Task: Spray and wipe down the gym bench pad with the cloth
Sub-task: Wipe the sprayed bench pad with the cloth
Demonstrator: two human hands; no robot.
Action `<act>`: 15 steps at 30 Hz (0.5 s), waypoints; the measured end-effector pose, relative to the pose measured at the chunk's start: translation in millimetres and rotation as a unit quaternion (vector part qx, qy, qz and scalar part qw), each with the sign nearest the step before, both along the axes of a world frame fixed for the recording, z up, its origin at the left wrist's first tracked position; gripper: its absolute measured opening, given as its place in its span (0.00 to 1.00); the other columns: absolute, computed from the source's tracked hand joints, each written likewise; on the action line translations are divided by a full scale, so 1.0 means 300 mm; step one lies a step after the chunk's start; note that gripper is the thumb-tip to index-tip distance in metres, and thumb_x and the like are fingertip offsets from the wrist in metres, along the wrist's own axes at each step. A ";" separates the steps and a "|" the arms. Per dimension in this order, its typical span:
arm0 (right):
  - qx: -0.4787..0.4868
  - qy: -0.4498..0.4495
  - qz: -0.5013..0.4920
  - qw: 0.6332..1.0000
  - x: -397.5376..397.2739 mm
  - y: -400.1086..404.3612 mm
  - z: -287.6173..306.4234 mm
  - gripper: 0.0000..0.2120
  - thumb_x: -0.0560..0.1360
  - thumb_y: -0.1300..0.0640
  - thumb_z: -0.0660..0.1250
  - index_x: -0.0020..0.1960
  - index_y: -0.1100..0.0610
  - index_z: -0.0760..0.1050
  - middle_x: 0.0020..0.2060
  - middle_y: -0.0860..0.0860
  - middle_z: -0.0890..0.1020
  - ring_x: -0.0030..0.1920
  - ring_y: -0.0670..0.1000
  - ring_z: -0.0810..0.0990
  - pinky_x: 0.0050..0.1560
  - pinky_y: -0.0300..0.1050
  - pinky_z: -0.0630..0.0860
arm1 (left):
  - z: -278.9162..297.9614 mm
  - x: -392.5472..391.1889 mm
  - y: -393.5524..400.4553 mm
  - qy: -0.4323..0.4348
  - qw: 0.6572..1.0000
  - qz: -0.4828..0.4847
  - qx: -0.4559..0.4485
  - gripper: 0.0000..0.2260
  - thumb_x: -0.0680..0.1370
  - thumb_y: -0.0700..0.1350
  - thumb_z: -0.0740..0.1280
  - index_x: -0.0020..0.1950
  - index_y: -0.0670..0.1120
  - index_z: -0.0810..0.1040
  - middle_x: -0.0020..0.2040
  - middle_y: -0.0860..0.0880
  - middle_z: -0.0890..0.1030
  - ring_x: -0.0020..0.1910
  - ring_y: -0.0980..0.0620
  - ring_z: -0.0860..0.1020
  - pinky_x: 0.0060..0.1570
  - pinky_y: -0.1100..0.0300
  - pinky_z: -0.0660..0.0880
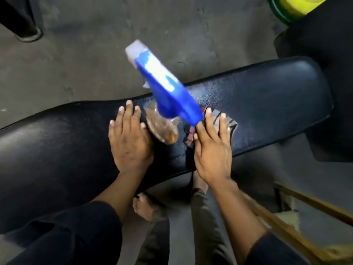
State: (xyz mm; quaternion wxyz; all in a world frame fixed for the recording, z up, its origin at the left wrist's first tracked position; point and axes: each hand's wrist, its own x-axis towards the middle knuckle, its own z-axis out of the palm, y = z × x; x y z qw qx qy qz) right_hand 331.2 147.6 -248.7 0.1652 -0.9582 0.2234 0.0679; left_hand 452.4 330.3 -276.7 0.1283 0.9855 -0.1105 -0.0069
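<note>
A long black gym bench pad point(267, 96) runs across the view, with fine spray droplets on its middle. On it stands a clear spray bottle point(162, 129) with a blue and white trigger head, blurred and leaning toward the camera. My left hand point(129, 142) lies flat on the pad just left of the bottle, thumb against its base. My right hand point(212, 150) rests flat, fingers spread, on a dark grey and red cloth point(232, 127) on the pad to the bottle's right. Most of the cloth is hidden under that hand.
Grey concrete floor point(114, 44) surrounds the bench. A yellow-green weight plate point(290, 8) sits at the top right, beside dark equipment. A black equipment foot point(24, 29) stands at the top left. Wooden bars point(315, 203) lie at the lower right. My bare foot point(145, 207) is under the bench edge.
</note>
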 end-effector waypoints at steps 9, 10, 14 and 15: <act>0.027 0.014 -0.056 0.998 -0.182 0.119 0.000 0.29 0.88 0.53 0.58 0.88 0.49 0.58 0.89 0.49 0.53 0.89 0.63 0.48 0.86 0.64 0.58 | 0.023 -0.007 -0.022 0.025 0.999 0.011 -0.038 0.20 0.86 0.47 0.56 0.77 0.46 0.72 0.86 0.52 0.65 0.86 0.49 0.60 0.85 0.43 0.55; 0.031 0.008 -0.103 0.994 -0.173 0.087 -0.009 0.28 0.89 0.53 0.56 0.88 0.50 0.57 0.89 0.50 0.51 0.89 0.63 0.46 0.87 0.63 0.56 | 0.021 -0.007 -0.025 0.020 0.999 0.010 -0.033 0.20 0.86 0.47 0.56 0.77 0.46 0.72 0.85 0.52 0.65 0.86 0.49 0.60 0.85 0.43 0.56; 0.060 -0.005 -0.268 0.961 -0.108 0.016 0.003 0.28 0.90 0.53 0.55 0.89 0.54 0.53 0.89 0.53 0.45 0.88 0.64 0.40 0.87 0.45 0.34 | 0.017 -0.011 -0.033 0.026 0.999 0.015 -0.027 0.20 0.85 0.47 0.57 0.78 0.47 0.70 0.84 0.51 0.67 0.85 0.49 0.61 0.85 0.43 0.56; 0.060 0.001 -0.279 0.958 -0.094 0.048 0.016 0.29 0.90 0.54 0.55 0.89 0.54 0.52 0.89 0.54 0.44 0.88 0.65 0.39 0.84 0.41 0.30 | 0.030 -0.009 -0.038 0.032 0.999 0.012 -0.018 0.20 0.85 0.47 0.57 0.78 0.47 0.69 0.84 0.50 0.68 0.85 0.48 0.62 0.85 0.43 0.56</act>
